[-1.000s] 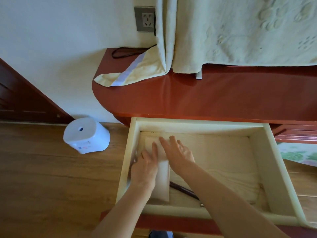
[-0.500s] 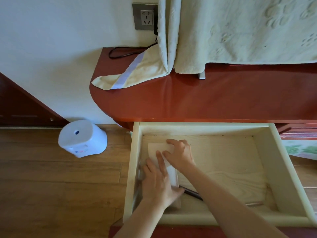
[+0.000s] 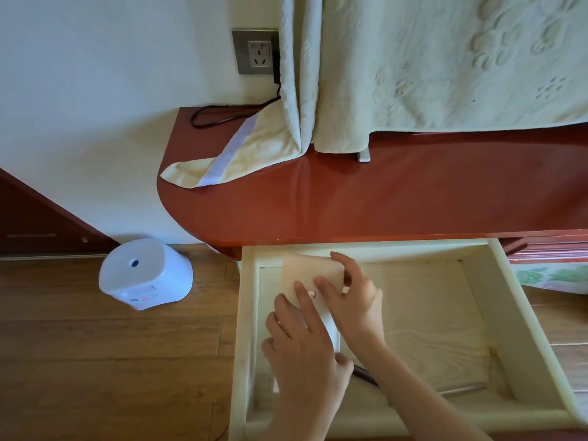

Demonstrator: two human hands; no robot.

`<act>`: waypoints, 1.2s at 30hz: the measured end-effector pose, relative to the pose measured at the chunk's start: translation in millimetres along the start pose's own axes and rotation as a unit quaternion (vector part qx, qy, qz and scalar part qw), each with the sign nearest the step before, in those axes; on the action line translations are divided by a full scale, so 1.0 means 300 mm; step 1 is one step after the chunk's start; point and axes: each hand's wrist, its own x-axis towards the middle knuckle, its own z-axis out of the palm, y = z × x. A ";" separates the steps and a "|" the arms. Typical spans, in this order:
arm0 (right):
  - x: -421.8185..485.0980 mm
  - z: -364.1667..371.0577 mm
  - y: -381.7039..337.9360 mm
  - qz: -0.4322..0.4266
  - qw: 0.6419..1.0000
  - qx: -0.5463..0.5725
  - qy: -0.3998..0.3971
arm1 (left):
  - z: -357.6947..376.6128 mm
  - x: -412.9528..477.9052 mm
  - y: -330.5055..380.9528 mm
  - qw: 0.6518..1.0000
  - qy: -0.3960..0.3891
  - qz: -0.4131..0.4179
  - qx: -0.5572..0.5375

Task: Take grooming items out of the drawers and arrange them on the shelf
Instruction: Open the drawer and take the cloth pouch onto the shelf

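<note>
**Lifting a flat case out of the drawer**

Head view: This looks like the taking-out step, with nothing yet on the shelf (image 3: 381,202). The right hand (image 3: 353,297) grips the case (image 3: 310,270) at its far right corner, with its fingers curled over the edge and its thumb on top. The left hand (image 3: 302,351) lies on the near half of the case with its fingers straight and its thumb at the case's right edge.

The case is inside the drawer (image 3: 509,313), hard against the wall left of both hands, and its far end is tipped up. It is pale, smooth, thin and oblong, with a small round stud just beyond the left fingertips. Whether it is stiff or soft I cannot tell.

A dark slim stick (image 3: 366,375) pokes out beneath the right wrist.

The next move probably calls for getting the left fingers under the near end, then lifting the case level up to the glossy red shelf beyond both hands, clear of the nubbly towel (image 3: 413,74).
</note>
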 end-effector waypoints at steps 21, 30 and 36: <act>0.068 -0.127 -0.249 -0.203 0.964 0.013 0.169 | -0.225 0.113 0.086 0.963 0.261 0.058 -0.034; 0.153 -0.106 -0.389 -0.230 0.960 -0.001 0.159 | -0.319 0.222 0.112 0.946 0.320 0.030 -0.043; 0.245 -0.087 -0.472 -0.237 0.963 -0.011 0.123 | -0.377 0.327 0.125 0.944 0.327 0.002 -0.035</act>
